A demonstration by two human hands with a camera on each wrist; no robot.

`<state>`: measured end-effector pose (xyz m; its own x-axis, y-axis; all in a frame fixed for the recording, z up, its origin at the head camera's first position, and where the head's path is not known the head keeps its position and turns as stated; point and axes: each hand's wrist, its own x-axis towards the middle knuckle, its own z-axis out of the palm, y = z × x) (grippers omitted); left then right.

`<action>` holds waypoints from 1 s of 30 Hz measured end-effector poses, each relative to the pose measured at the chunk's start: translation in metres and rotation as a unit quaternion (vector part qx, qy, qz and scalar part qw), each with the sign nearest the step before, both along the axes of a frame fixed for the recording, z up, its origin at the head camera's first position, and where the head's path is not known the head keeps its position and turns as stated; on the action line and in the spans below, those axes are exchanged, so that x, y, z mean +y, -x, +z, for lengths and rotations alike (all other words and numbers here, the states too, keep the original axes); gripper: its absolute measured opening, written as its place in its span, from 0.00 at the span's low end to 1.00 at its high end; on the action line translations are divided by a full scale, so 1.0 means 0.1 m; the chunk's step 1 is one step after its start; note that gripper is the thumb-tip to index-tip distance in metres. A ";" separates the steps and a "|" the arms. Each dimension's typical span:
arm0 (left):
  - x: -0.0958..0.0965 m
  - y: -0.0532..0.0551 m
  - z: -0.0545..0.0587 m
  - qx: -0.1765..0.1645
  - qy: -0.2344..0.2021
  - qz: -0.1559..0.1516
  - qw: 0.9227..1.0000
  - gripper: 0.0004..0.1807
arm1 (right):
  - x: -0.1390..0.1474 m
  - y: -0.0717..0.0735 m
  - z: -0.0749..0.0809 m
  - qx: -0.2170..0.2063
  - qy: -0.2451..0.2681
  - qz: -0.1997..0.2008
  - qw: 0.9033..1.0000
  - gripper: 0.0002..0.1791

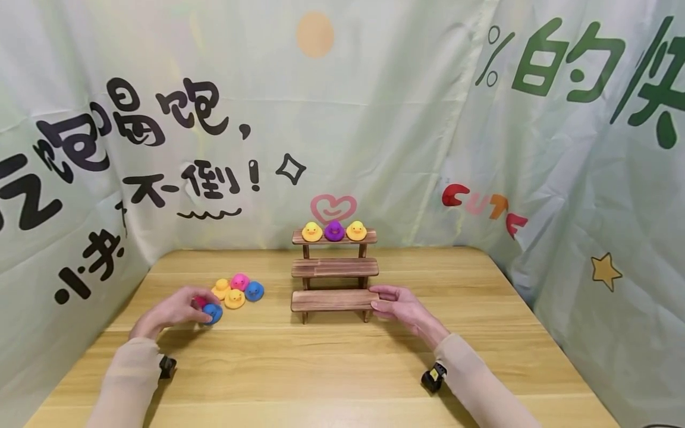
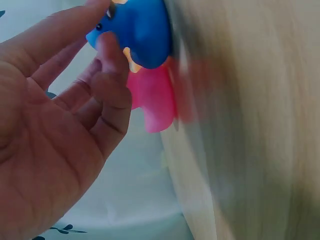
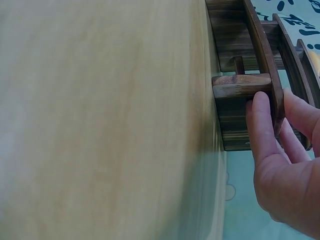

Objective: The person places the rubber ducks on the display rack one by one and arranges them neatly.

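Note:
At the left of the head view, my left hand (image 1: 173,308) pinches a blue rubber duck (image 1: 213,314) between thumb and fingers. In the left wrist view the fingertips close around the head of this blue duck (image 2: 147,35), low over the tabletop. A pink duck (image 2: 155,97) sits right beside it, mostly covered by the hand in the head view. My right hand (image 1: 404,308) grips the right end of the lowest step of a three-step wooden display stand (image 1: 334,301). The right wrist view has thumb and fingers on either side of that step's board (image 3: 262,47).
On the top step stand a yellow duck (image 1: 312,232), a purple duck (image 1: 334,230) and another yellow duck (image 1: 356,230). Between left hand and stand, several ducks cluster, including a pink duck (image 1: 239,282) and a blue duck (image 1: 254,290). Printed cloth (image 1: 374,148) surrounds the wooden table (image 1: 299,374).

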<state>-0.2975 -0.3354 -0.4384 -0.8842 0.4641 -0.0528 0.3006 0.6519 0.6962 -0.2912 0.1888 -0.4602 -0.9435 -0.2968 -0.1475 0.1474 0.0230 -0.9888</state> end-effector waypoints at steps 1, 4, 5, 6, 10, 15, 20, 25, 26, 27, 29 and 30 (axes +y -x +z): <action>0.00 0.00 0.00 -0.002 0.002 0.001 1.000 0.18 | 0.00 0.00 0.00 -0.003 -0.001 -0.004 1.000 0.28; 0.01 0.00 -0.02 -0.011 0.008 0.007 1.000 0.18 | 0.00 0.00 0.01 -0.006 -0.004 -0.007 1.000 0.28; 0.01 0.01 -0.02 -0.010 0.013 0.008 1.000 0.18 | 0.00 0.00 0.00 -0.006 -0.004 -0.008 1.000 0.28; 0.01 0.02 -0.03 -0.011 0.016 0.010 1.000 0.18 | 0.00 0.01 0.00 -0.005 -0.004 -0.009 1.000 0.28; 0.03 0.02 -0.02 -0.015 0.020 0.013 1.000 0.18 | 0.01 0.01 0.01 -0.001 -0.004 -0.005 1.000 0.28; 0.05 0.01 0.03 -0.014 0.011 0.027 0.999 0.19 | 0.00 0.01 0.01 0.001 -0.004 0.002 1.000 0.28; 0.09 0.03 0.13 0.012 -0.009 0.043 0.999 0.22 | 0.01 0.01 0.02 0.000 -0.004 0.002 1.000 0.28; 0.15 0.05 0.20 0.042 -0.023 0.065 0.997 0.22 | 0.01 0.02 0.02 0.000 -0.002 0.002 1.000 0.28; 0.16 0.06 0.21 0.046 -0.024 0.072 0.996 0.23 | 0.01 0.02 0.02 -0.001 -0.002 0.002 1.000 0.28; 0.18 0.06 0.22 0.052 -0.024 0.075 0.996 0.24 | 0.01 0.01 0.02 0.000 -0.003 0.003 1.000 0.28; 0.21 0.07 0.22 0.065 -0.027 0.086 0.994 0.24 | 0.01 0.01 0.01 0.001 -0.004 0.005 1.000 0.28; 0.23 0.07 0.23 0.074 -0.028 0.088 0.993 0.24 | 0.01 0.01 0.01 0.001 -0.004 0.005 1.000 0.28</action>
<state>-0.3045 -0.3127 -0.4158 -0.9480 0.2999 0.1064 0.2877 0.6645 0.6897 -0.2925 0.1901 -0.4595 -0.9407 -0.3053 -0.1479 0.1452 0.0318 -0.9889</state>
